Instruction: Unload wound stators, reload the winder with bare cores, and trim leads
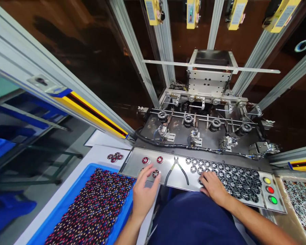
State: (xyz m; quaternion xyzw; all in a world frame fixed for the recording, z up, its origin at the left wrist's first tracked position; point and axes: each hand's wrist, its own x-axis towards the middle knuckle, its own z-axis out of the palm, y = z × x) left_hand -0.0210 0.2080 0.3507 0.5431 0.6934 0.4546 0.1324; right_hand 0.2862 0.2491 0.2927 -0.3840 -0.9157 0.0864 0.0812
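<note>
On the left I had a smooth blue plastic tray (65, 204) on the white table (97, 153), packed with bumpy, red-flecked dark discs (91, 204). The left hand (144, 195) was at the flat metal tray (132, 163), thumb and fingers apart about a red-centred disc (156, 173); I couldn't tell whether they touched it. I judged it light and stiff, perhaps easily marked, and best pinched by its outer rim. Next lay slim metal pliers (176, 170) with splayed dark handles. The right hand (214, 186) was curled at the left end of black-rimmed, spoked round parts (241, 185); I couldn't tell if it gripped one. Those looked hard and slippery. Glossy round buttons (270, 190) finished the row.
</note>
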